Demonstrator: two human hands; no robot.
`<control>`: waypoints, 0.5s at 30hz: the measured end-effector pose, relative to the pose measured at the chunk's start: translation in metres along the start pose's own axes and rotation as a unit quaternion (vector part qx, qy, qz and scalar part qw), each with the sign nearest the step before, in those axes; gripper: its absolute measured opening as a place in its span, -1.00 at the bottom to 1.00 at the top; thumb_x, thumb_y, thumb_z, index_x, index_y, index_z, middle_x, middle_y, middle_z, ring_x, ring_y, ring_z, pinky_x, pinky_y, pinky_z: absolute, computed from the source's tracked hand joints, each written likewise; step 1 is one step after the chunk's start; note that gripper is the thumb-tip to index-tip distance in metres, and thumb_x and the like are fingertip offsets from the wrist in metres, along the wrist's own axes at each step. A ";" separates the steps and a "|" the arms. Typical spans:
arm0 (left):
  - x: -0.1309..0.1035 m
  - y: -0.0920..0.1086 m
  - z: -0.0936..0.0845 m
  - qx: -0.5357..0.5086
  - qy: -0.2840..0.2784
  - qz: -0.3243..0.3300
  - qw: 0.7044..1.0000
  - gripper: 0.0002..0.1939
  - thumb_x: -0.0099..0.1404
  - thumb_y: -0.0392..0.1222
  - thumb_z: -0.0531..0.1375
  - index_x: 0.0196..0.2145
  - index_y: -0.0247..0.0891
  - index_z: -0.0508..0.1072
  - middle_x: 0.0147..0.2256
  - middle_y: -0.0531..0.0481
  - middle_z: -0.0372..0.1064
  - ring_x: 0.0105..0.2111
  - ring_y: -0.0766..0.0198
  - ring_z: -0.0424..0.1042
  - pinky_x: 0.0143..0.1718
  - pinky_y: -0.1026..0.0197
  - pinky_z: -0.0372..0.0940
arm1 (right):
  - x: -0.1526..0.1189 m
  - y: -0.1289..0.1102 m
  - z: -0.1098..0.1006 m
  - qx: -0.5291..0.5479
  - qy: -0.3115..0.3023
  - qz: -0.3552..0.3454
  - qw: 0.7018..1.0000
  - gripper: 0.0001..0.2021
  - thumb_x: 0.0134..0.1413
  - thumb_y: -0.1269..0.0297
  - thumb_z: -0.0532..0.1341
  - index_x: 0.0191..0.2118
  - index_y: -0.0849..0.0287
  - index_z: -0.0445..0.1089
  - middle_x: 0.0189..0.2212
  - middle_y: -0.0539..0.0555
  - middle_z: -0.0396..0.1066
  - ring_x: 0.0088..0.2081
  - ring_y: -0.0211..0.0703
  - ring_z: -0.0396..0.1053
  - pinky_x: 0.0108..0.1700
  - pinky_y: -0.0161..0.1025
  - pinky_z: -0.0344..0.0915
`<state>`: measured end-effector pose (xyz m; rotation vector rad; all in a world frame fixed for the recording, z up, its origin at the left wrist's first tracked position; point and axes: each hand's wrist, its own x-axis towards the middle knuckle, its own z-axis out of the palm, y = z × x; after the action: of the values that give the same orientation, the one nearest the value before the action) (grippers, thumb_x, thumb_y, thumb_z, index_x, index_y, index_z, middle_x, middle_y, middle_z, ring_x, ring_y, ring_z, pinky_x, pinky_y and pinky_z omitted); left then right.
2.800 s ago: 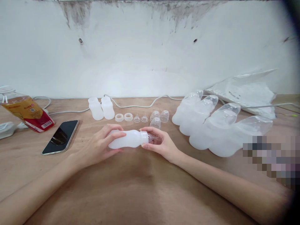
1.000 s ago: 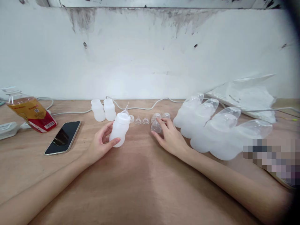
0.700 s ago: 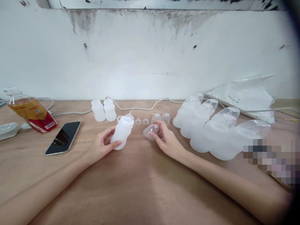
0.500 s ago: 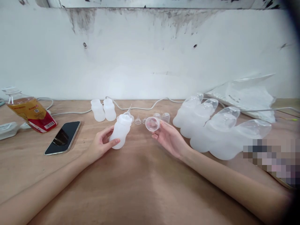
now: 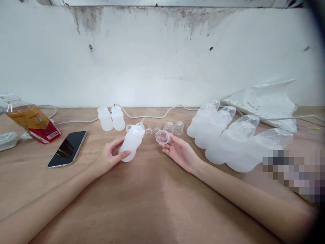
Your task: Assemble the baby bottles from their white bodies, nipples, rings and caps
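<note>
My left hand (image 5: 114, 153) is wrapped round a frosted white bottle (image 5: 130, 144), which leans to the right and has a clear pointed nipple (image 5: 141, 124) on its top. In my right hand (image 5: 181, 152) is a clear cap (image 5: 163, 137), held at its edge with the round opening facing the bottle. A gap separates cap and bottle. Behind them stand small clear nipples (image 5: 149, 129) and two more clear caps (image 5: 178, 128). Two uncapped frosted bottles (image 5: 105, 119) are at the back left.
Several capped bottles (image 5: 215, 145) stand in a cluster on the right, before a plastic bag (image 5: 264, 101). On the left are a phone (image 5: 68, 149) and a tilted drink bottle (image 5: 33, 122). A white cable (image 5: 157, 117) runs along the wall.
My right hand has moved slightly left and down with the cap, uncovering the two caps behind. The bottle in my left hand leans a little further right.
</note>
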<state>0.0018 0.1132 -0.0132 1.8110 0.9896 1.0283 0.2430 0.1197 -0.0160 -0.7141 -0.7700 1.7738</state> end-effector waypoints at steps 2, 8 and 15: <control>-0.001 0.000 -0.001 0.022 0.001 0.003 1.000 -0.59 0.12 -0.07 0.15 -0.07 -0.24 0.32 -0.08 -0.07 0.35 -0.06 0.06 0.30 -0.07 0.05 0.23 | 0.000 -0.001 0.001 -0.006 0.001 -0.008 1.000 -0.81 0.07 0.28 0.10 -0.22 0.24 0.33 -0.26 0.11 0.36 -0.39 -0.31 0.29 -0.36 -0.36 0.25; -0.006 0.006 -0.004 0.185 0.047 0.044 0.981 -0.61 0.13 -0.11 0.13 -0.08 -0.23 0.29 -0.13 -0.05 0.31 -0.15 0.13 0.32 -0.13 0.13 0.23 | -0.002 -0.007 0.011 -0.090 -0.031 -0.129 0.987 -0.82 0.02 0.29 0.15 -0.21 0.18 0.29 -0.25 0.06 0.33 -0.39 -0.33 0.26 -0.44 -0.38 0.22; -0.009 0.011 -0.003 0.239 0.004 0.094 0.966 -0.62 0.16 -0.18 0.10 -0.04 -0.21 0.25 -0.15 -0.04 0.21 -0.17 0.21 0.28 -0.13 0.18 0.21 | -0.012 -0.002 0.017 -0.274 -0.054 -0.233 0.931 -0.72 0.04 0.22 0.14 -0.10 0.09 0.20 -0.30 0.03 0.29 -0.42 -0.30 0.27 -0.39 -0.27 0.28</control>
<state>-0.0014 0.1021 -0.0042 2.3330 1.1609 0.9623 0.2350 0.1062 -0.0029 -0.7164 -1.4138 1.1717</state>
